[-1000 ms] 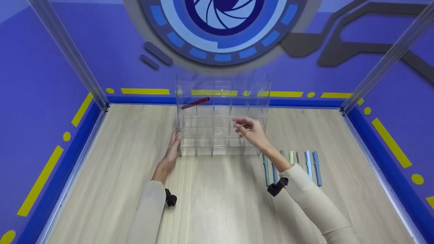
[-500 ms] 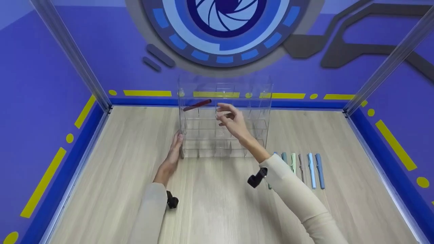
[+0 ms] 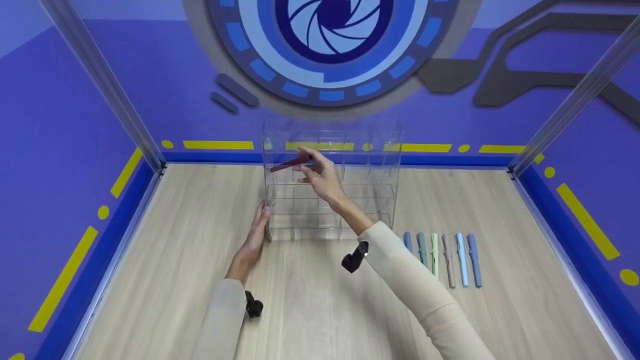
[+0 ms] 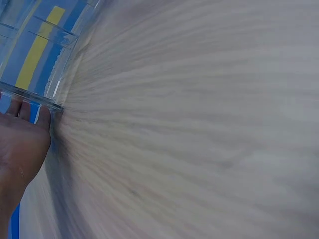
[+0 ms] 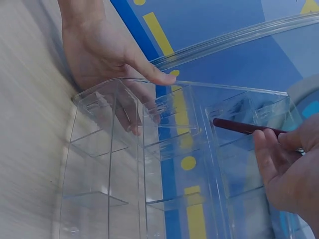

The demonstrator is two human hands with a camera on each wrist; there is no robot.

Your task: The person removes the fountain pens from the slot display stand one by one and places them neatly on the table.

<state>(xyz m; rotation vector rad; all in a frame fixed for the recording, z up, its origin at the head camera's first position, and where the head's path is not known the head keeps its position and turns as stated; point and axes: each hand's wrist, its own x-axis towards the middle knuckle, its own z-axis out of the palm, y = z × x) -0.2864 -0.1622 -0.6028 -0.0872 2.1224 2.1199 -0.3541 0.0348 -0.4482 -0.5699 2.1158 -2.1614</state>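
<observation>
A clear acrylic compartment rack (image 3: 330, 191) stands upright on the table near the back wall. A dark red pen (image 3: 289, 163) lies slanted in an upper left compartment, its left end lower in the head view. My right hand (image 3: 324, 176) has its thumb and fingers about the pen's right end; in the right wrist view they pinch the pen (image 5: 234, 125) there. My left hand (image 3: 256, 234) rests against the rack's left side with fingers fairly straight. Through the clear wall, the left hand's (image 5: 102, 55) fingers show in the right wrist view.
Several pens in blue, green and grey-brown, such as a light blue pen (image 3: 461, 260), lie in a row on the wooden table (image 3: 310, 295) right of the rack. Blue printed panels (image 3: 165, 65) close off the back and sides.
My right hand has moved left and up across the rack's front, from its right side to the red pen. The left hand stays at the rack's side.
</observation>
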